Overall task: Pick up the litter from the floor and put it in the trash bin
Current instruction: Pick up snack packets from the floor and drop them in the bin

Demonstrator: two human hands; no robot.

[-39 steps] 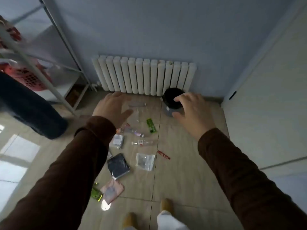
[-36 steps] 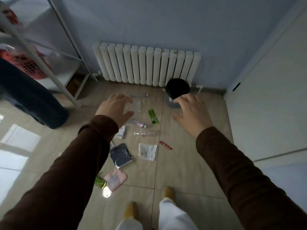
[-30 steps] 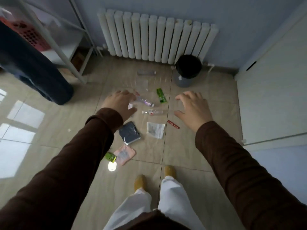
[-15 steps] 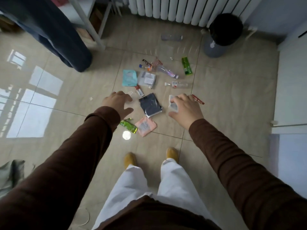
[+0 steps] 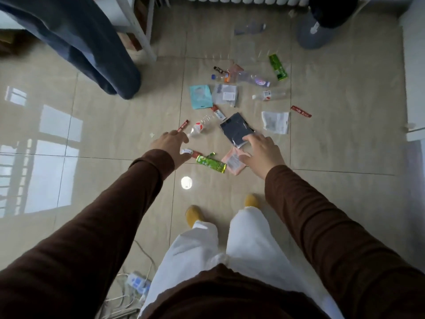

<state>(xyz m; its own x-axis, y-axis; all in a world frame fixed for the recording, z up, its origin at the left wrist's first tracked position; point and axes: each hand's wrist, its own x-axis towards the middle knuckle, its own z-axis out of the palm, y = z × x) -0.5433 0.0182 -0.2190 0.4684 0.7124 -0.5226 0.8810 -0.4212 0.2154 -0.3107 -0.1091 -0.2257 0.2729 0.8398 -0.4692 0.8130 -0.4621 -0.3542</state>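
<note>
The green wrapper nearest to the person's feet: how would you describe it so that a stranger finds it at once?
Start at the yellow slippers and look just ahead on the tiled floor, between the two reaching hands. The green wrapper lies there, touching the left edge of a pink packet. Unlike the other green wrapper far off near the trash bin, it is shiny, crumpled and gold-edged.

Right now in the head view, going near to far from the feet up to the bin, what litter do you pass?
Green foil wrapper → pink packet → dark pouch → teal sachet → clear bottle with the purple label → trash bin.
</note>
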